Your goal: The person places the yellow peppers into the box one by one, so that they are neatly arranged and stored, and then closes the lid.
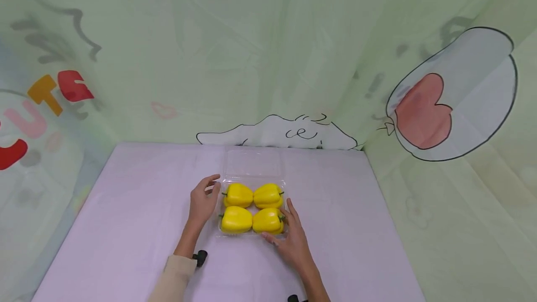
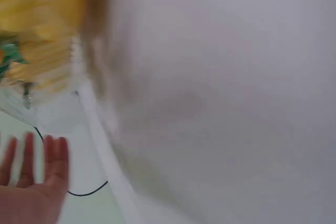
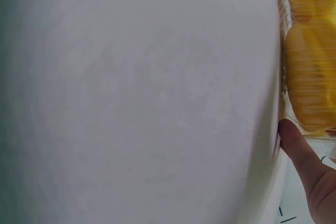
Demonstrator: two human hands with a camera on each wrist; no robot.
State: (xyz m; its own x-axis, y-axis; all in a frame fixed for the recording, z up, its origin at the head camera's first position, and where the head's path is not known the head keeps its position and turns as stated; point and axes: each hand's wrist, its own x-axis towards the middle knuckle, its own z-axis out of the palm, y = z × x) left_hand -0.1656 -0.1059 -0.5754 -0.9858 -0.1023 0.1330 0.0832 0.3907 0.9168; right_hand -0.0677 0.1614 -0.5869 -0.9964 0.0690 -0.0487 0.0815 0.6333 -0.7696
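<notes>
Several yellow bell peppers [image 1: 237, 220] with green stems lie in two rows in a clear plastic clamshell box [image 1: 221, 233]. Its transparent lid [image 1: 253, 163] is folded back on the table behind them. My left hand [image 1: 203, 202] is beside the box's left side, fingers slightly bent and holding nothing. The left wrist view shows those fingers [image 2: 56, 163] extended below the blurred box. With my right hand [image 1: 293, 241] I hold the box's front right corner. The thumb [image 3: 298, 145] is against its front edge, and the fingers are along the right side by a pepper stem.
A pale lilac cloth covers the table [image 1: 348, 227]. Light green printed sheeting [image 1: 209, 59] rises behind it and at both sides. A small black device [image 1: 201, 258] is worn on the left wrist, and another [image 1: 293, 298] shows near the right wrist.
</notes>
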